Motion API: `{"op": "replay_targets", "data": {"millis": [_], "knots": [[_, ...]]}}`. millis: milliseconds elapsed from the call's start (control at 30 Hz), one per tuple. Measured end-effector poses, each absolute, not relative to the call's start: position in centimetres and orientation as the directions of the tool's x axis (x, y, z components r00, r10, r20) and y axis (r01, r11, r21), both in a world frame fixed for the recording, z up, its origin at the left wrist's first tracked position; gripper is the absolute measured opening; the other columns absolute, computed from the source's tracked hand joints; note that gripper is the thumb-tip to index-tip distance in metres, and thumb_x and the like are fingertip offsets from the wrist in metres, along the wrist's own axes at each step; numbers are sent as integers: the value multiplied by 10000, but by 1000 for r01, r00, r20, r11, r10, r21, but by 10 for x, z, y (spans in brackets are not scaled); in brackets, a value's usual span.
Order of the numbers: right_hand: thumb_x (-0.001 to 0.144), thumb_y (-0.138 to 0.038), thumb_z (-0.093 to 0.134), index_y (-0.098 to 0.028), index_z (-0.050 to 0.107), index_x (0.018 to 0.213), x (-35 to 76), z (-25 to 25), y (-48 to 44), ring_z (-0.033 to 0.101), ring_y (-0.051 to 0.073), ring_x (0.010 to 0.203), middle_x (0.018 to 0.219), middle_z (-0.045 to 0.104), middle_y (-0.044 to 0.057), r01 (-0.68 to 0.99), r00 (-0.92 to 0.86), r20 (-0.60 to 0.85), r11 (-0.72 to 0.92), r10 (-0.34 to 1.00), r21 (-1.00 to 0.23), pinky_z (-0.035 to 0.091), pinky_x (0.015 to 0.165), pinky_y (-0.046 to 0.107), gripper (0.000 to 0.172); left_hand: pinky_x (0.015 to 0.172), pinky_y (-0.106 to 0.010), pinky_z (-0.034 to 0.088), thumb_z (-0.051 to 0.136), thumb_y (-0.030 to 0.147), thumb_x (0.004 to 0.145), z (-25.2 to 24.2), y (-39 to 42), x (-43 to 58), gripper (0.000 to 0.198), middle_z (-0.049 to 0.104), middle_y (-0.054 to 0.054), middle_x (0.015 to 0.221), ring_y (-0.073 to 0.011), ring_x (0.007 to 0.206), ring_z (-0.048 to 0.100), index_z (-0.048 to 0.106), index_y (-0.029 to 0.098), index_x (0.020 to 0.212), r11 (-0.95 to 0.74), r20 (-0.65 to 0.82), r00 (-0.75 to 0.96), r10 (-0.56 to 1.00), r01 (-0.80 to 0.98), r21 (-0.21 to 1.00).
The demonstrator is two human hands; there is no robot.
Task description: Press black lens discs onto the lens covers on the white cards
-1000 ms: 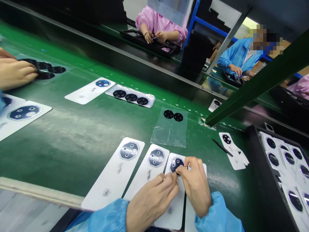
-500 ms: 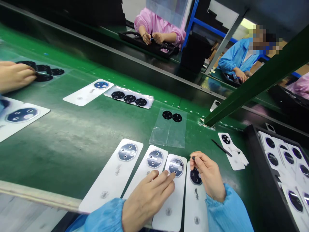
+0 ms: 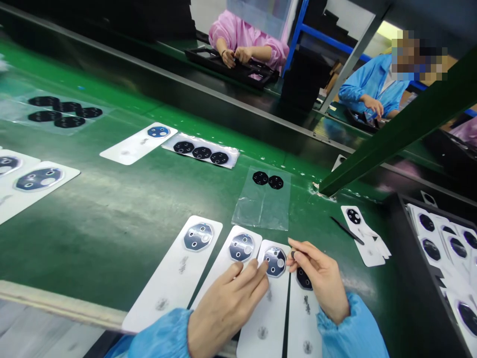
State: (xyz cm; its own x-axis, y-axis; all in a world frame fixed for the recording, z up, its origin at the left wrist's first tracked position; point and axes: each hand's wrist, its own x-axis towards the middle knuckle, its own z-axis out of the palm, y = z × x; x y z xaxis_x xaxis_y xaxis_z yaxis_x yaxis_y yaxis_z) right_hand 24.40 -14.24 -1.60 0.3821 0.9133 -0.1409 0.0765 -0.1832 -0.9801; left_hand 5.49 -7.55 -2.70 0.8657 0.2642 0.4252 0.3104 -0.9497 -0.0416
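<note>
- Our green table [image 3: 122, 204] faces a pink-sleeved co-worker [image 3: 244, 37].
- Over white panels [image 3: 261, 318], our left hand [image 3: 231, 303] spreads loosely; our right hand [image 3: 322, 278] pinches a dark piece [image 3: 293, 254].
- A neighbour's hand has left the black discs [image 3: 67, 107].

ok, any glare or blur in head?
Head view: pale glare on the green tabletop, highlights on the clear plastic bag with two black octagons. Same view: pixelation masks the head of the blue-clad co-worker. Head view: left hand and right hand look sharp.

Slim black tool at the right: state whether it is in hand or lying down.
Lying down: the slim black tool rests partly over a white panel, apart from the right hand.
</note>
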Motion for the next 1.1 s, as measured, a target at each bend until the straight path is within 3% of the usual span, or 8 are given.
{"op": "replay_targets", "data": {"millis": [233,433,533,633,800,1100], "knots": [[766,-385,651,-174,626,768,242,-8,-139,561,113,533,723,626,28,-8,440,-253,-278,862,-961,496,514,247,213,795,-334,332,288,18,892,-30,-77,55,320,623,-105,1096,-195,979,503,590,104,953,-958,404,881,245,285,-40],[837,-211,565,-198,655,774,228,-10,-129,550,144,724,818,581,28,346,301,-84,-191,950,-919,463,618,258,110,791,-343,332,290,10,873,-31,-77,56,318,619,-112,1098,-201,965,506,583,100,957,-960,404,883,241,279,-35],[855,-118,514,-210,648,783,219,-15,-126,512,169,813,825,546,28,583,228,59,-88,972,-807,439,710,307,178,780,-349,333,269,10,875,-31,-78,56,334,623,-118,1079,-204,947,515,585,101,935,-957,410,879,245,286,-43],[851,-72,491,-215,645,785,213,-18,-126,449,187,842,848,462,37,740,222,189,-39,957,-672,421,713,331,220,782,-352,328,232,9,884,-30,-78,56,372,622,-117,1082,-203,944,518,588,94,947,-955,412,877,248,292,-46],[847,-41,465,-207,637,782,208,-21,-126,423,191,847,865,434,43,822,212,273,-20,938,-569,420,707,342,248,790,-356,323,246,9,879,-29,-79,57,346,627,-128,1034,-209,941,523,580,86,930,-954,425,871,246,294,-50],[849,-83,494,-214,655,773,209,-18,-126,414,196,835,848,429,41,852,250,321,-50,913,-522,413,701,349,221,807,-355,332,283,23,876,-32,-79,56,292,610,-133,1088,-208,942,528,557,96,949,-958,392,889,239,281,-53]]}}
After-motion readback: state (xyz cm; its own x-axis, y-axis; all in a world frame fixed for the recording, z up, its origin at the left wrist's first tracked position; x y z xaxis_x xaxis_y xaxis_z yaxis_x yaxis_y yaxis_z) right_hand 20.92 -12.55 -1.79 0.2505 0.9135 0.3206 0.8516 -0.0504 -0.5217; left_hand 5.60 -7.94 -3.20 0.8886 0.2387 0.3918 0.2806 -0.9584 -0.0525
